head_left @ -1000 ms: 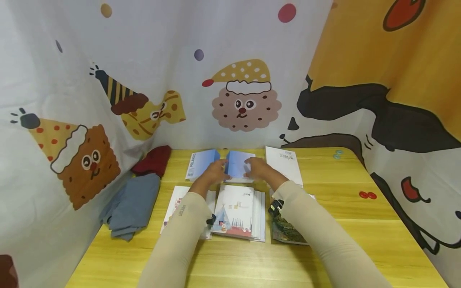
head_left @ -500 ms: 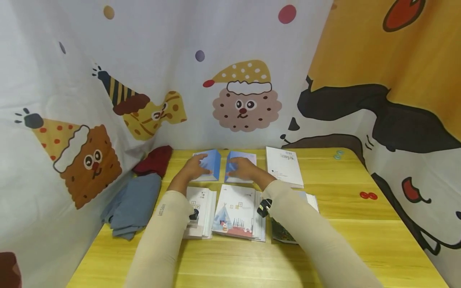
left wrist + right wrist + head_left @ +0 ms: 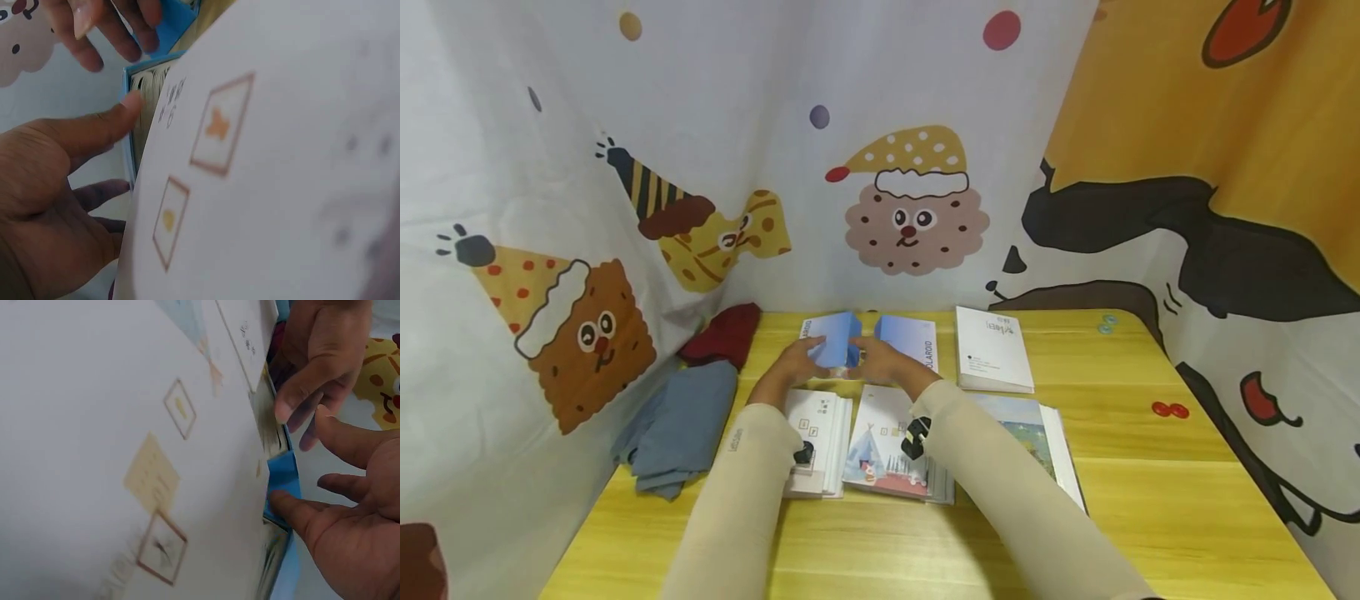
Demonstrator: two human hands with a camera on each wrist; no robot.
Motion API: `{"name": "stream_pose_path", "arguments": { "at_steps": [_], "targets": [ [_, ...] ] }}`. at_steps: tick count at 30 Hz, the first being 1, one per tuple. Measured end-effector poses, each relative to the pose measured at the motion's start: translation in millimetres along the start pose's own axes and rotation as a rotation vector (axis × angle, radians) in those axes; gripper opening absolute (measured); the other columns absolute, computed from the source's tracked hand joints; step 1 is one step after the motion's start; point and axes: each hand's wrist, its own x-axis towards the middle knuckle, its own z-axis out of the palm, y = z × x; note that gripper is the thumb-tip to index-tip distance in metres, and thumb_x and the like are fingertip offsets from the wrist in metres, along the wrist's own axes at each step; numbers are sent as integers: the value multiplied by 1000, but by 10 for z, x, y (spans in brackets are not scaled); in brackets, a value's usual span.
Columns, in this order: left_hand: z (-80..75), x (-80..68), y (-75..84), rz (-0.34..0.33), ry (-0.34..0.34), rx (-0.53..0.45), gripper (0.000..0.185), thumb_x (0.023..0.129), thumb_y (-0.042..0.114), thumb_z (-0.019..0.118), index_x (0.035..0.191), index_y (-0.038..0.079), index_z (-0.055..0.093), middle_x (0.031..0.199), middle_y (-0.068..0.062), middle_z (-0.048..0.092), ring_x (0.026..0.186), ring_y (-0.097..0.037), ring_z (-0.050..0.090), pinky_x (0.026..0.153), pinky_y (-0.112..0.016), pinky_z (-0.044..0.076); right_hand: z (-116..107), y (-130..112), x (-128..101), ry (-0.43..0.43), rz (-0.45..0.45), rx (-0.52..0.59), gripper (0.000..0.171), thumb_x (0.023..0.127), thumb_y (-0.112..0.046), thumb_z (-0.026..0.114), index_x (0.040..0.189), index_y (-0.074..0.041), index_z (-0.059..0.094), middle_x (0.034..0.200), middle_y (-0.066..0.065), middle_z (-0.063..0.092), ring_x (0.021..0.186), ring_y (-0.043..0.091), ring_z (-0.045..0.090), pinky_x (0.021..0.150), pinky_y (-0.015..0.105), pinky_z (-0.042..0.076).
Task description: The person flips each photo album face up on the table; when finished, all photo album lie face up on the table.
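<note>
Two blue photo albums lie side by side at the back of the table. Both hands are at the left blue album [image 3: 835,333], one on either side. My left hand [image 3: 796,364] lies along its left and near edge; in the left wrist view the thumb [image 3: 119,115] touches or nearly touches the page edges, fingers loosely spread. My right hand [image 3: 883,360] is by its right side, and in the right wrist view a straight finger [image 3: 290,503] touches a blue cover surface. The right blue album [image 3: 910,337], lettered "POLAROID", lies just beyond the right hand.
In front lie a white book [image 3: 812,425], a book with a tent picture [image 3: 868,450] and a book with a landscape cover [image 3: 1026,429]. Another white book [image 3: 992,346] is back right. Folded grey cloth [image 3: 681,425], dark red cloth [image 3: 722,333] and red rings [image 3: 1170,410] lie at the sides.
The left hand has moved left from between the blue albums to the left one. The right hand has left the right album and moved left to the left album's right side.
</note>
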Motion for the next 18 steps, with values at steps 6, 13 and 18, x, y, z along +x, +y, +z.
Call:
{"name": "stream_pose_path", "arguments": {
  "at_steps": [6, 13, 18],
  "targets": [
    [75, 39, 36, 26, 46, 63, 79, 94, 14, 83, 163, 1, 47, 172, -30, 38, 163, -49, 33, 137, -56, 25, 56, 15, -15, -37, 29, 34, 85, 99, -15, 79, 169, 2, 34, 174, 24, 38, 162, 44, 37, 135, 56, 31],
    [120, 42, 53, 25, 68, 135, 68, 101, 18, 77, 162, 3, 50, 171, -32, 38, 161, -51, 35, 136, -58, 26, 90, 26, -53, -50, 30, 68, 88, 96, -12, 81, 170, -2, 34, 173, 23, 40, 161, 45, 40, 134, 59, 32],
    [112, 27, 10, 85, 45, 125, 66, 105, 18, 72, 164, 3, 46, 170, -34, 38, 160, -53, 36, 135, -62, 28, 89, 9, -103, -56, 25, 116, 94, 96, -14, 82, 172, -5, 29, 176, 21, 37, 162, 43, 39, 134, 57, 32]
  ]
}}
